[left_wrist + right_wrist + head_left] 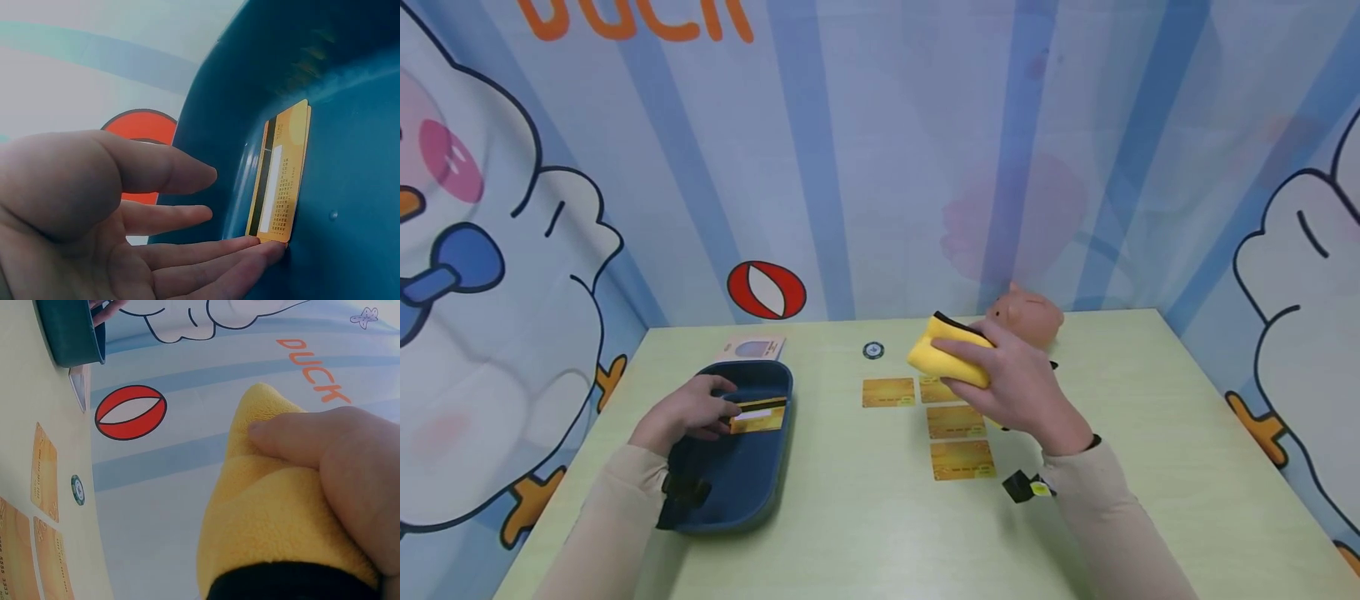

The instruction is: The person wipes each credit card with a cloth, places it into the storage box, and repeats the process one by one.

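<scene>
My right hand (1011, 379) grips a soft yellow cloth (275, 512) with a black edge, holding it above the table. In the right wrist view the thumb presses into its fluffy surface; the other fingers are hidden. My left hand (125, 219) reaches into a dark blue tray (733, 492). Inside lies a small stack of gold cards (281, 181), the top one showing a black stripe and a white strip. Several fingertips of the left hand touch the near edge of the stack, while the thumb stands apart from it.
Several gold cards lie on the table, among them a separate card (888, 392) and the nearest card (962, 461). Behind them are a round chip (873, 350) and a pink piggy bank (1033, 319). A pale booklet (752, 347) lies behind the tray. A printed curtain (910, 167) closes the back.
</scene>
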`<state>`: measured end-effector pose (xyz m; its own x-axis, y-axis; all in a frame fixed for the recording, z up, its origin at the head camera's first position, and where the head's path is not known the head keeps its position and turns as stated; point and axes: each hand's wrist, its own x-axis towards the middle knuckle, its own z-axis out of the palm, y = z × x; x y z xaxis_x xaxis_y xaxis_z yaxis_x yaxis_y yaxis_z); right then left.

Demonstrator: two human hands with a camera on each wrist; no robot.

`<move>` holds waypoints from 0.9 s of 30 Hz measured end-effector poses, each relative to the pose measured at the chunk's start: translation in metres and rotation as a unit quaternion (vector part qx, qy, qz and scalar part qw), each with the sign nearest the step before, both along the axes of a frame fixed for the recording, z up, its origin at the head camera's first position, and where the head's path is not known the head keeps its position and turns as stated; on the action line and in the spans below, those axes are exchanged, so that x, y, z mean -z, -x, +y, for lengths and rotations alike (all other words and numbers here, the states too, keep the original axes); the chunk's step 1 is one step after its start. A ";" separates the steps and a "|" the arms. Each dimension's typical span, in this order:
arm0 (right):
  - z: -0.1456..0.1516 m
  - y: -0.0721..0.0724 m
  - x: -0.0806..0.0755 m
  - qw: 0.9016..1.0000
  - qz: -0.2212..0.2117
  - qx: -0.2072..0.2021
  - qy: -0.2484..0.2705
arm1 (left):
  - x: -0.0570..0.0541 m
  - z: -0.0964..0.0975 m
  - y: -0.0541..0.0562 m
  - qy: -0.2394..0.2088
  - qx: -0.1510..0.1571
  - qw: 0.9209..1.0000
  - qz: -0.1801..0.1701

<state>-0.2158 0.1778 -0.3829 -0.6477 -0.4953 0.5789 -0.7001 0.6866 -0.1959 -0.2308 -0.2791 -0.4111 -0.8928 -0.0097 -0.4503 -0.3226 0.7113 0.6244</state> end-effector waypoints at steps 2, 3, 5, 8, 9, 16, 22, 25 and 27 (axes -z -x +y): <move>0.000 0.000 0.000 1.000 -0.001 0.001 0.000 | 0.001 -0.002 -0.001 -0.004 0.003 1.000 0.000; 0.000 0.000 0.000 1.000 -0.001 0.002 0.000 | 0.001 -0.002 -0.001 -0.005 0.005 1.000 0.003; 0.000 0.000 -0.001 1.000 -0.002 0.004 0.000 | 0.000 -0.002 -0.003 -0.008 0.010 1.000 0.016; 0.000 -0.001 -0.001 1.000 -0.005 0.004 -0.002 | -0.004 0.003 -0.007 -0.029 0.019 0.998 0.051; 0.000 -0.002 -0.001 1.000 -0.007 0.004 -0.001 | -0.006 0.006 -0.009 -0.039 0.024 0.997 0.067; -0.001 -0.003 0.000 1.000 -0.016 0.004 -0.003 | -0.034 0.044 -0.026 -0.089 0.062 0.979 0.174; -0.001 -0.002 0.001 1.000 -0.012 0.003 -0.001 | -0.046 0.088 -0.036 -0.132 0.098 0.960 0.225; -0.001 -0.002 0.001 1.000 -0.006 0.001 -0.001 | -0.044 0.116 -0.040 -0.153 0.098 0.955 0.234; -0.002 -0.001 -0.001 1.000 -0.005 0.001 -0.002 | -0.040 0.134 -0.040 -0.161 0.094 0.953 0.238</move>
